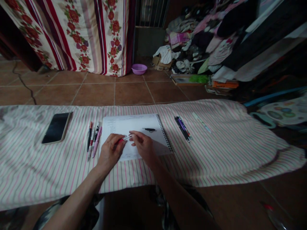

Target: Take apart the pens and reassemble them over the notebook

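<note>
Over an open spiral notebook point(139, 123), my left hand point(110, 149) pinches the red end of a slim pen piece point(127, 137). From the other side, the fingers of my right hand point(143, 145) close on its thin whitish end. Whether this is a whole pen or only its inner part, I cannot tell. On the page just beyond my right hand lies a short black pen part point(149, 129) with a clip. Several pens point(94, 139) lie side by side to the left of the notebook. Right of it rests a bundle of dark and purple pens point(182, 128).
A smartphone point(57, 127) lies at the left on the striped cloth point(216, 153). A pale green and white pen point(201, 122) is at the right. Beyond the covered surface are a purple basin point(139, 69), a floral curtain point(81, 35) and a heap of clothes point(192, 41).
</note>
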A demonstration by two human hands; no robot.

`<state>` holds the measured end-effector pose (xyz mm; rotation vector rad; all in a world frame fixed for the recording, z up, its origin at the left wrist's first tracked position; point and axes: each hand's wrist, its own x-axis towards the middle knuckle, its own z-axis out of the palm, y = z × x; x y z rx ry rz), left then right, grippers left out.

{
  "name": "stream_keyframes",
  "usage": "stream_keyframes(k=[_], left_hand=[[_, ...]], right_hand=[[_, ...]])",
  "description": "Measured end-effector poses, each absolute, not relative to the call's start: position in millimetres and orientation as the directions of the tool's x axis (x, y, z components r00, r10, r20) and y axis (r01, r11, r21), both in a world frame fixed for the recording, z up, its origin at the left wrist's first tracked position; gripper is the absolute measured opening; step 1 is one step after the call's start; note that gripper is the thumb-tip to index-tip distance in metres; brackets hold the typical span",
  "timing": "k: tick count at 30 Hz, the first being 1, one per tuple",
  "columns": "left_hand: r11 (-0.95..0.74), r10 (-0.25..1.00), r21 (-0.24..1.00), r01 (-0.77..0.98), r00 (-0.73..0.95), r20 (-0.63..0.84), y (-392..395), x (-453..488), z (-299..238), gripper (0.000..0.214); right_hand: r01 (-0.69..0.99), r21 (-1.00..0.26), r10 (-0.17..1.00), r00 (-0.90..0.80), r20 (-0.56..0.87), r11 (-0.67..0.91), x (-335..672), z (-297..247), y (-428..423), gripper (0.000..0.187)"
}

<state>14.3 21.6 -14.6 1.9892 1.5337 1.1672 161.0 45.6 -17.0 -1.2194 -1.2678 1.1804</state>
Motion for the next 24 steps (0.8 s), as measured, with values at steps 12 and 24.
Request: stream_keyframes(k=[12,24], left_hand=[[-0.329,0.924,0.746,0.580,0.033,0.381,25.2,17.6,-17.2,0.015],[-0.349,0.916,0.695,0.628,0.073,0.394,26.8,15.9,-16.1,0.017]], right_hand=[[0.013,-1.000,0.998,-0.055,0.020,0.020,162.2,-19.8,45.9,0.024],[0.059,-0.998,0.995,-0.095,0.026,0.031,164.7,-20.3,46.2,0.023]])
